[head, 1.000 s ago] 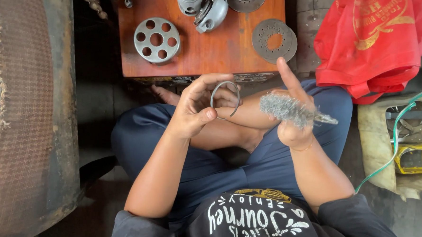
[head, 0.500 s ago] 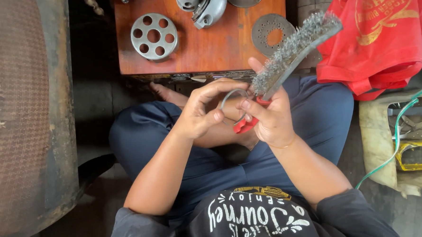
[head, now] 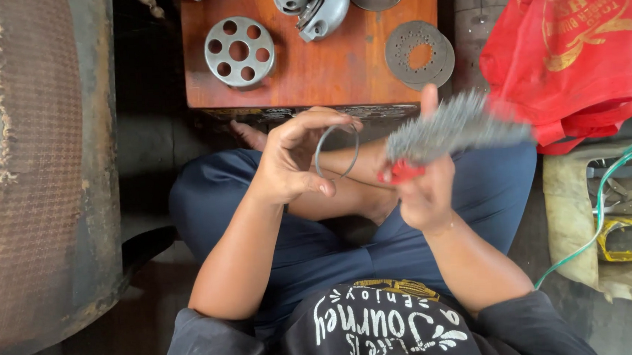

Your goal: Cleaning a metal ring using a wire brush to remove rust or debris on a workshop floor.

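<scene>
The thin metal ring (head: 337, 152) sits upright in front of me, over my lap and just near of the wooden table's (head: 312, 78) edge. My left hand (head: 294, 164) is curled around its left side, thumb and fingertips pinching the rim, so most of the hoop stands free to the right. My right hand (head: 419, 191) is closed on the red handle of the wire brush (head: 456, 129), index finger stretched up behind the bristles; the brush is blurred, its head pointing right and lying just beside the ring, and I cannot tell whether the bristles touch it.

To brush this well, I judge I should keep my pinch firm but small, since a ring this thin could bend or spring away. Short strokes directed away from my fingers seem safest, with the ring turned a little after each pass.

Farther off on the table lie a drilled round plate (head: 239, 51) to the left, a grey housing (head: 316, 7) in the middle and flat perforated discs (head: 418, 52) to the right. A red bag (head: 573, 53) lies far right.
</scene>
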